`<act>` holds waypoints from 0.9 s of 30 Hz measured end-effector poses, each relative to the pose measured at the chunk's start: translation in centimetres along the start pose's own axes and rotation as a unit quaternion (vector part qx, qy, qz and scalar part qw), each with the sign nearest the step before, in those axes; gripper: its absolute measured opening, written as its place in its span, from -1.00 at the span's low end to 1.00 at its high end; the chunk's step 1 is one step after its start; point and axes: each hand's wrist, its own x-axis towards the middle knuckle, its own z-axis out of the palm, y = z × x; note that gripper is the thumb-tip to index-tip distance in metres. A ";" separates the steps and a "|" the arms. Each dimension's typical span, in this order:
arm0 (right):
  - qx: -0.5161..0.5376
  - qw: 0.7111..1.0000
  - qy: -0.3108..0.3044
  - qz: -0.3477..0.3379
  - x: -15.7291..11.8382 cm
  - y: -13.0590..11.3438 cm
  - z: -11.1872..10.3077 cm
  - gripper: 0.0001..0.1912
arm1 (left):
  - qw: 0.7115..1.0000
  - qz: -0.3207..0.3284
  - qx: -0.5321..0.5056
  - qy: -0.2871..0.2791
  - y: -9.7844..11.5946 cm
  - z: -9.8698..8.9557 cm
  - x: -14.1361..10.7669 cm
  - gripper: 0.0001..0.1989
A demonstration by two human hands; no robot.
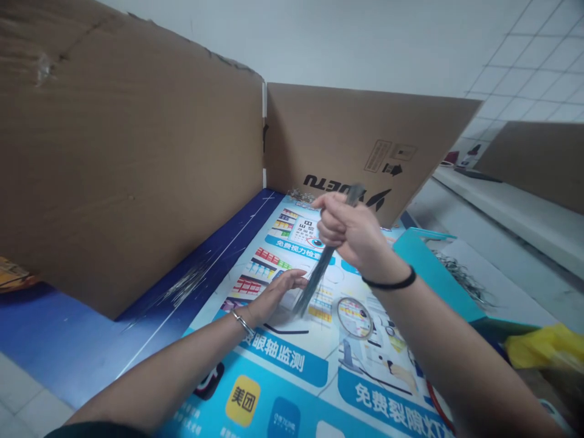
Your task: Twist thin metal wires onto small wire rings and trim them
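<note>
My right hand, wearing a black band at the wrist, is closed around a bundle of thin grey wires. The bundle slants down toward the tabletop, its upper end poking out blurred above my fist. My left hand, with a silver bracelet, is beside the lower end of the bundle, fingers stretched out and apart from the thumb. Whether its fingertips touch the wires I cannot tell. Beneath both hands lies a printed poster sheet with pictures and Chinese lettering.
Brown cardboard panels stand upright along the left and back. Loose thin wires lie on the blue surface at left. On the right are a teal box, a tangle of wire pieces and a yellow bag.
</note>
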 end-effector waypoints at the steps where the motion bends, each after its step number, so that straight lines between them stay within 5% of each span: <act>1: -0.011 1.000 0.001 -0.017 -0.1 -0.8 -0.1 -0.80 | 1.000 0.002 -0.002 0.000 0.0 0.0 0.0 -0.38; 6: -0.054 0.997 0.036 -0.050 -0.4 -3.8 -0.7 -0.80 | 0.999 0.011 0.036 0.018 0.6 0.0 0.0 -0.41; 12: -0.028 0.999 0.014 -0.013 -0.1 -2.2 -2.1 -0.80 | 0.975 0.043 0.087 0.201 2.0 -1.7 0.8 -0.51; 14: -0.024 0.999 0.020 -0.019 -0.1 -2.1 -2.4 -0.80 | 0.971 0.038 0.085 0.219 2.7 -2.5 1.1 -0.55; 22: -0.032 0.996 0.043 -0.072 -0.1 -6.4 -1.6 -0.86 | 0.975 0.054 0.134 0.168 4.3 -2.7 0.9 -0.60; 27: -0.082 0.985 0.093 -0.123 0.0 -9.8 -0.3 -0.57 | 0.987 0.023 0.110 0.114 3.3 -2.2 0.8 -0.62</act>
